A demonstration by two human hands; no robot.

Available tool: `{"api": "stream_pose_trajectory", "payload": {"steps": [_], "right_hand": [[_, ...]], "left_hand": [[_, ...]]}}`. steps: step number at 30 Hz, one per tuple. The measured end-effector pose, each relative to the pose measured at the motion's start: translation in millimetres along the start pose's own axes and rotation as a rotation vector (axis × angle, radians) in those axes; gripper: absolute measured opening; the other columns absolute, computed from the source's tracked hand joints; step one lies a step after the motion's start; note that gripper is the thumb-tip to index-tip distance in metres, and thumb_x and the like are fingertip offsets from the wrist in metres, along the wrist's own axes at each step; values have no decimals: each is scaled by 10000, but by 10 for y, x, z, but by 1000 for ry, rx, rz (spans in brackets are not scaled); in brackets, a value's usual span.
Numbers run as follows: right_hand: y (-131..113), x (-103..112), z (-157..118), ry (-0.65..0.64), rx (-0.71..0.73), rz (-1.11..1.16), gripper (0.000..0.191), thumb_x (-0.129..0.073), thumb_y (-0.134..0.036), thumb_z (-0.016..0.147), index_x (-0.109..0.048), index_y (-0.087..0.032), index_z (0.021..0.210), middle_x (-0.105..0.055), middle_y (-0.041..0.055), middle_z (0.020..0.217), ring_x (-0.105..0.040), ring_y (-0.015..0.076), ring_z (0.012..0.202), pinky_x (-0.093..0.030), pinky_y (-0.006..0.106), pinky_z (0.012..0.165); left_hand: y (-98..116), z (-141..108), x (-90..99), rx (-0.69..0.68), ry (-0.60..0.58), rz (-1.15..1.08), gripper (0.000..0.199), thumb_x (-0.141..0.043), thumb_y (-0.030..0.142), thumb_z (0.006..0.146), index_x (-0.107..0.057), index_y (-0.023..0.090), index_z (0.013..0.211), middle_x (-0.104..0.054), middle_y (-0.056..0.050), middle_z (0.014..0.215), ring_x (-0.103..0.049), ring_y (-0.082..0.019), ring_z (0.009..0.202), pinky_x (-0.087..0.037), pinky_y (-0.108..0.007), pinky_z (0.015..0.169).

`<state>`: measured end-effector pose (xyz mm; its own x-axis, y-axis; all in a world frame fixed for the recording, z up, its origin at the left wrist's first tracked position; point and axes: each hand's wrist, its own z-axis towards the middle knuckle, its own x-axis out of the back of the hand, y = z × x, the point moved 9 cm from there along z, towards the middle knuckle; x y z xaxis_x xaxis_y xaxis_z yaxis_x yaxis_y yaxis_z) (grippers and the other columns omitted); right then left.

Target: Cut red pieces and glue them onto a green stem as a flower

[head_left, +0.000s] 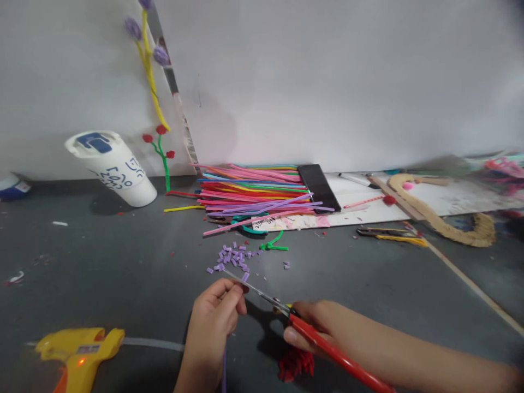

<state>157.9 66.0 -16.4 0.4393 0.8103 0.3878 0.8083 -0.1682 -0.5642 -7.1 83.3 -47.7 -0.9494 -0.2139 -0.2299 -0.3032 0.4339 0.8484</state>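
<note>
Scissors (323, 343) pose the main risk: their blades lie right across the tips of the left fingers (231, 299), so a low cut or a slip of the right fingers (295, 338) could nick skin. A loose pinch could also let the strip (224, 371) turn and give an uneven cut, and a snipped piece might fly wide of the bits (233, 256) heaped just beyond the left fingertips. The glue gun (77, 349), its light glowing, lies left of the left fingers; a careless sweep that way might knock it. The left fingers are pinched on the strip, whose short end pokes up beside the blades while a length hangs below, toward the wrist. The right fingers wrap the scissors' handle; how far the blades gape I cannot tell. Below the right fingers, a red tuft (295, 364) sits on the bench (155, 284).
</note>
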Motion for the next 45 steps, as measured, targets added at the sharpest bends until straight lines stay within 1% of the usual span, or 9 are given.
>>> {"api": "stream_pose_trajectory", "payload": {"steps": [10,15,19,27,28,33,36,39,45], "right_hand": [[19,-43,41,-23,18,47,405,-445,-530,885,-562,-153,794,-583,3,703,-440,109,589,-346,217,541],[43,-49,58,-11,-3,41,402,-451,-511,890,-591,-148,786,-626,25,708,-491,117,589,-392,218,573],[28,-58,59,-3,-4,108,418,-486,-521,881,-642,-140,810,-644,31,701,-529,122,595,-426,208,599],[-18,-53,82,11,-36,106,391,-535,-494,864,-660,-135,774,-623,10,649,-507,106,560,-407,186,552],[-12,-62,89,7,-44,93,387,-532,-485,867,-654,-134,764,-619,9,648,-500,104,557,-402,187,549],[31,-44,110,16,-54,31,380,-481,-479,888,-615,-139,781,-598,8,662,-471,106,553,-380,210,547],[16,18,83,31,-9,-13,421,-435,-532,895,-592,-152,807,-606,12,686,-470,117,572,-368,227,552],[16,49,26,31,-3,-10,435,-435,-559,886,-591,-158,827,-646,32,737,-514,134,607,-374,231,567],[8,-10,-32,25,-36,14,352,-487,-489,869,-624,-166,840,-670,35,752,-541,138,611,-364,222,560]], "left_hand": [[-40,14,9,6,-15,-12,216,-669,311,703,-599,139,592,-518,54,444,-219,7,324,-122,-177,372],[-47,16,24,17,-12,1,217,-688,306,689,-597,139,584,-509,53,433,-218,7,318,-119,-178,366],[-61,17,41,28,13,8,192,-682,298,688,-609,139,610,-520,45,439,-221,5,315,-115,-177,366],[-107,43,44,47,55,13,240,-671,287,674,-552,155,514,-361,104,350,-173,0,309,-86,-169,357],[-120,50,48,51,57,12,239,-676,297,664,-555,156,514,-364,103,345,-167,0,304,-81,-170,353],[-114,67,52,42,53,-1,213,-684,321,654,-596,143,576,-515,51,419,-192,7,293,-90,-180,343],[-56,38,36,18,48,-17,200,-666,309,687,-602,140,601,-518,53,444,-226,1,313,-118,-175,351],[-4,-2,19,0,44,-33,181,-647,298,700,-606,140,622,-529,49,475,-237,-2,329,-129,-175,361],[55,-49,-23,-15,20,-20,192,-644,270,690,-582,139,564,-519,42,455,-236,-8,342,-140,-181,373]]}}
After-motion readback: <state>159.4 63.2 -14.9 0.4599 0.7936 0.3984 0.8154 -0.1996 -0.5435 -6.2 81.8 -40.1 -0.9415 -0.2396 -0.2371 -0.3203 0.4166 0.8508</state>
